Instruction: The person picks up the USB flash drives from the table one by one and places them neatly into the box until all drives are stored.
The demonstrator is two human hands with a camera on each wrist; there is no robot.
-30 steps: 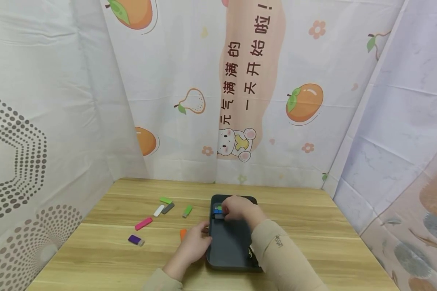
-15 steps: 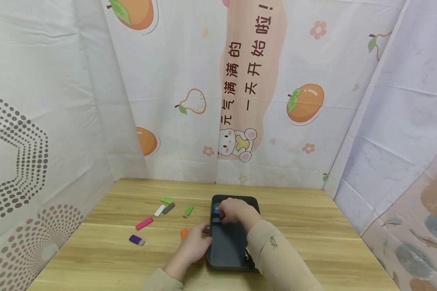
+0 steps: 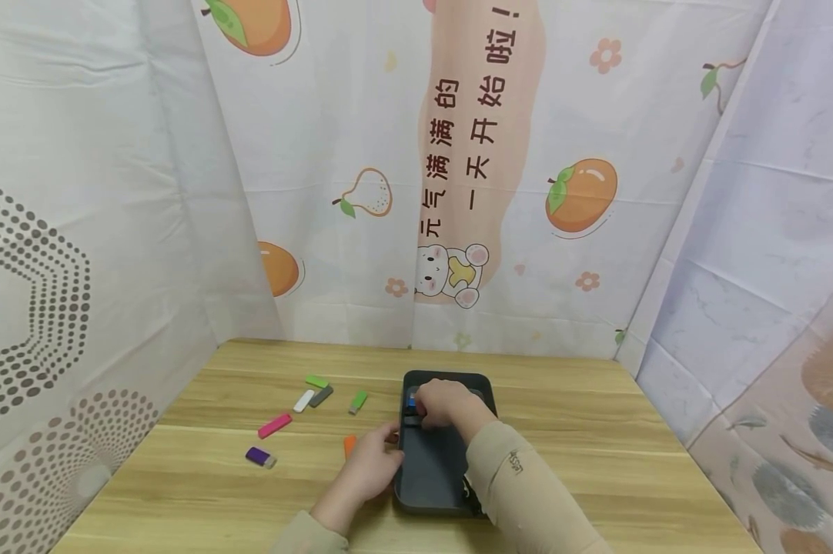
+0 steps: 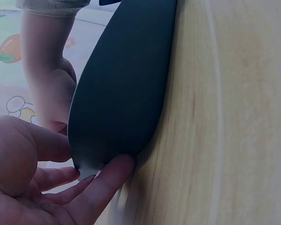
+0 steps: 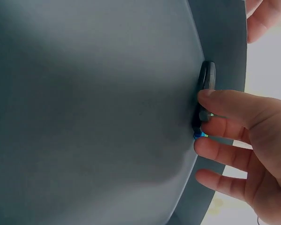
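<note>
A dark grey tray (image 3: pixel 430 469) stands on the table. My left hand (image 3: pixel 371 465) grips its left wall; in the left wrist view the thumb lies at the rim and fingers press the outer side. My right hand (image 3: pixel 446 404) reaches into the tray's far left part. The right wrist view shows its thumb and index finger pinching a small dark USB stick (image 5: pixel 208 77) against the wall, partly hidden by the fingers. A blue USB stick (image 3: pixel 411 401) sits beside these fingers, and a grey piece (image 3: pixel 413 422) lies just nearer.
Left of the tray lie loose USB sticks: purple (image 3: pixel 260 457), pink (image 3: pixel 274 425), white (image 3: pixel 303 401), dark grey (image 3: pixel 322 396), green (image 3: pixel 316 381), another green (image 3: pixel 358 402) and orange (image 3: pixel 349 445). A printed curtain (image 3: pixel 333 269) stands behind the wooden table (image 3: pixel 583 431).
My right hand has moved slightly left and nearer within the tray, covering more of the blue and green sticks there. The left hand and the loose sticks have stayed put.
</note>
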